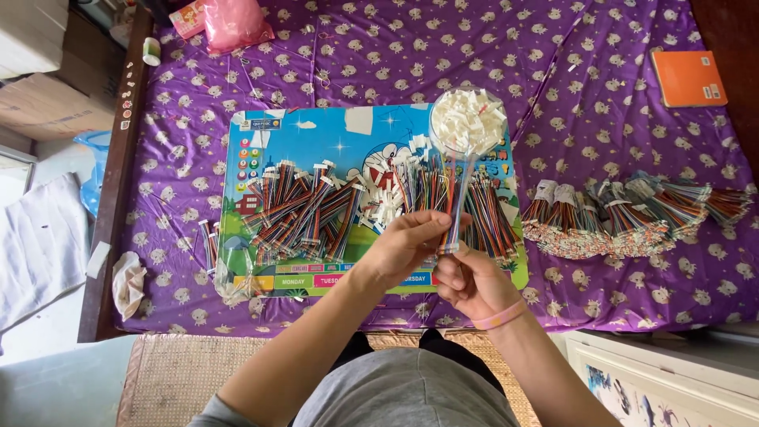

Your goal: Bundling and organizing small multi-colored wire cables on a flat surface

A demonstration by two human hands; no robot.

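Observation:
Both hands meet over the front of a colourful cartoon board (316, 134). My left hand (403, 245) and my right hand (468, 278) together pinch a short multicoloured ribbon cable (453, 213), held upright between them. A pink band circles my right wrist. Just behind the cable stands a clear round tub (466, 120) full of small white plastic connectors. Piles of similar striped cables with white ends (308, 209) lie across the board, left and right of the hands.
Bundled cable sets (632, 213) lie in a row on the purple patterned cloth (632, 103) at right. An orange notebook (689, 77) sits far right, a pink bag (233, 22) at the far left. A woven mat (174, 375) covers the floor.

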